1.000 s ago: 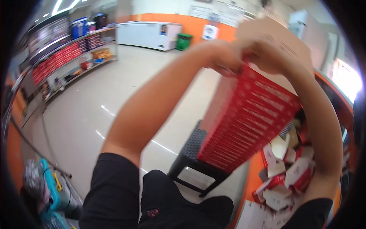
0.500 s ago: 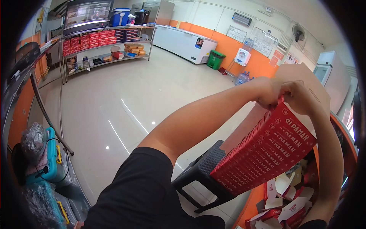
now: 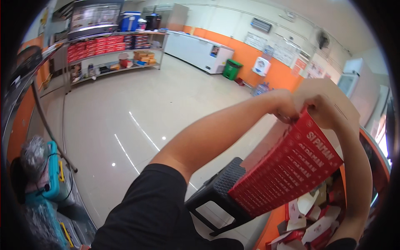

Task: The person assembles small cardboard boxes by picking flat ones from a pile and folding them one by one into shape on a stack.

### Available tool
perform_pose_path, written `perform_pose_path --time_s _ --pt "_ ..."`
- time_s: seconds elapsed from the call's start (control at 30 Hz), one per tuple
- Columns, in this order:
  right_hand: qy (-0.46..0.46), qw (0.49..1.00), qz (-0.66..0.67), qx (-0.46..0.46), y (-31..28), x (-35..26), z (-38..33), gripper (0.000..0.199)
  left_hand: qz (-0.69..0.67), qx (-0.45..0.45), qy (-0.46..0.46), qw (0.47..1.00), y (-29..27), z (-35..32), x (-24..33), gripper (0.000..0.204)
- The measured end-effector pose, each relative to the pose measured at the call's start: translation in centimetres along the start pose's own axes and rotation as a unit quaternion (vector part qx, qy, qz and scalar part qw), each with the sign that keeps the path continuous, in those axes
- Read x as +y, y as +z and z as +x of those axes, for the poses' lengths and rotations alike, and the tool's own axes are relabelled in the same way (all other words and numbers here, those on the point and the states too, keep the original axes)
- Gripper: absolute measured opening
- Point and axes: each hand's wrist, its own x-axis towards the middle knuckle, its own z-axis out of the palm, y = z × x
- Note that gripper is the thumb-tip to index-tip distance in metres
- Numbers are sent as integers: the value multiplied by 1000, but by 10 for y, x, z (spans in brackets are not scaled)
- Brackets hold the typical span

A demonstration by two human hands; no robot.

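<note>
A tall slanted stack of nested red cardboard boxes (image 3: 275, 179) with white lettering rests on a black plastic stool (image 3: 221, 179). At its upper end, the topmost red cardboard box (image 3: 318, 146) has a large brown flap (image 3: 339, 98) raised behind it. My left hand (image 3: 285, 107) is closed at the near left corner of that box, with its fingers curled over the edge. Close beside it, my right hand (image 3: 321, 110) pinches the same corner area from the right, its fingertips partly hidden. My right forearm curves around the right side of the stack.
Folded red and white boxes (image 3: 312, 229) lie heaped in an orange-sided space at lower right. Teal-lidded bins (image 3: 52, 171) stand at left. Farther off are a steel shelf (image 3: 118, 71) of red boxes, a white chest freezer (image 3: 196, 52), a green bin (image 3: 231, 69) and a water dispenser (image 3: 261, 66).
The view has shifted slightly. My hands have come a little apart at the box corner, and the topmost box shows more of its red side above the one beneath.
</note>
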Motion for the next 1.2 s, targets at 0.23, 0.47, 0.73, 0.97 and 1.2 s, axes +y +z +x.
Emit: perform_pose_path --time_s 0.23,0.47,0.73,0.97,1.2 --pt "120 982 85 -120 30 33 -14 18 -46 26 -23 998 -2 -4 0 31" --pt "181 936 296 54 -22 59 -94 41 -276 26 -81 957 10 7 2 33" --pt "202 863 307 348 45 12 -189 54 -338 169 257 889 53 8 8 51" --pt "200 779 398 441 105 -7 -192 43 -361 244 253 864 77 8 -3 48" --pt "301 764 241 517 113 -15 -178 31 -319 297 247 866 66 14 -13 46"
